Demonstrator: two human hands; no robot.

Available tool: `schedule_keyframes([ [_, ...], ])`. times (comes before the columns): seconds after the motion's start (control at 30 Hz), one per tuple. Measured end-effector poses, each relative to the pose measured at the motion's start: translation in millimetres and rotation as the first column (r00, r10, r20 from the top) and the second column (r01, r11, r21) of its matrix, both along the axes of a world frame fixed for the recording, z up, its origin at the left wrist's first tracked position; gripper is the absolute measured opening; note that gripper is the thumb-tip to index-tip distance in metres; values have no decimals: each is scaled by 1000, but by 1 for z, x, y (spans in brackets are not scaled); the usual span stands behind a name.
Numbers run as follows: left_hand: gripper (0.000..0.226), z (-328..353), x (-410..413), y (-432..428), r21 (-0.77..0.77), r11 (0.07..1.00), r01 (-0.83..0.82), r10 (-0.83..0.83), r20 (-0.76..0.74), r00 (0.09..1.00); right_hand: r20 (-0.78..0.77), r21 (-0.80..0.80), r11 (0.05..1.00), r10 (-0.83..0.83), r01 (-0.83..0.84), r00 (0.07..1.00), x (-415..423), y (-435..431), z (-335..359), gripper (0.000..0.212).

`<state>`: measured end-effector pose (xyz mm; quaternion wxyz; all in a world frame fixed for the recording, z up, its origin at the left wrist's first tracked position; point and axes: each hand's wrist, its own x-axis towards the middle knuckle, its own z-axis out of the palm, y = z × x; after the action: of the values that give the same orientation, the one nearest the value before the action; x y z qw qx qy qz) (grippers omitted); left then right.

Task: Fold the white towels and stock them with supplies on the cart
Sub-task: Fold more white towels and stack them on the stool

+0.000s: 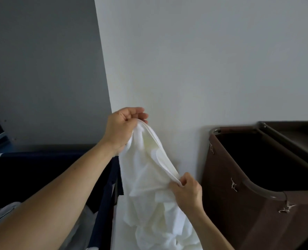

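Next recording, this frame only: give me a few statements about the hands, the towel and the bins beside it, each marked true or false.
1. The left hand and the right hand both hold the white towel. True.
2. The white towel is folded into a neat square. False: it hangs loose and crumpled between the hands.
3. The left hand grips the towel at a higher point than the right hand. True.
4. The brown bag on the right is filled with towels. False: its visible inside is dark, and no towels show in it.
5. A dark blue bin stands to the left of the towel. True.
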<state>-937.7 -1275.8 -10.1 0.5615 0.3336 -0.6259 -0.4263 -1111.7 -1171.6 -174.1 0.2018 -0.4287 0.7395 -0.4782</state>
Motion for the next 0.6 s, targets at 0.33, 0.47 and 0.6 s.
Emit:
schedule_keyframes([
  [0.33, 34, 18, 24, -41, -103, 933, -345, 335, -100, 937, 82, 87, 986, -152, 145, 985, -38, -7, -14, 24],
  [0.47, 33, -3, 31, -43, -65, 941, -332, 337, 120, 934, 149, 57, 987, -160, 153, 976, -42, -16, -14, 15],
  [0.6, 38, -31, 36, -39, 6, 963, -268, 255, 279, 926, 313, 0, 984, -171, 181, 934, -40, -20, -16, 13],
])
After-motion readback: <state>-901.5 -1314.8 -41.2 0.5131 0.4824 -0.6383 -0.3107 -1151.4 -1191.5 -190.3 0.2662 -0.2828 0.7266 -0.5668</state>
